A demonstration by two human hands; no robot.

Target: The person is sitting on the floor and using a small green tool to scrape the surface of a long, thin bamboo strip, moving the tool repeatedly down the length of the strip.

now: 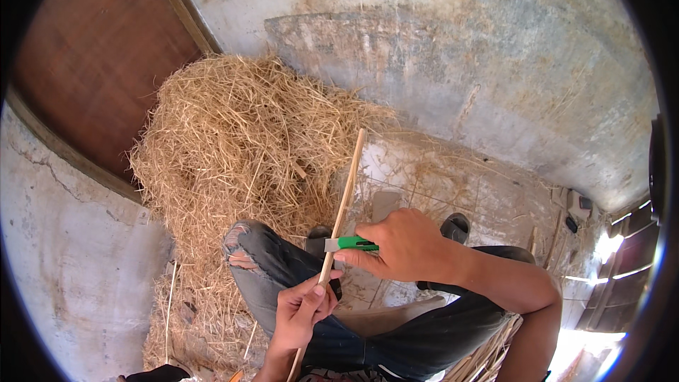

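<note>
A long, thin strip of pale wood or bamboo (pixel 347 198) slants up from my lap toward the straw. Around its lower part my left hand (pixel 304 310) is closed, with the thumb along the strip. My right hand (pixel 404 244) grips a green utility knife (pixel 356 243), its fingers wrapped over the handle. The knife's short metal blade (pixel 332 245) lies across the strip, a little above my left hand. The strip's lower end runs past my left wrist to the bottom edge.
A big heap of straw (pixel 233 127) is piled by a brown door panel (pixel 99 49) and the stained wall (pixel 495 42). My bent legs (pixel 269 269) frame the work. Dusty floor tiles (pixel 453 170) carry loose straw. More thin strips (pixel 475 359) lie at lower right.
</note>
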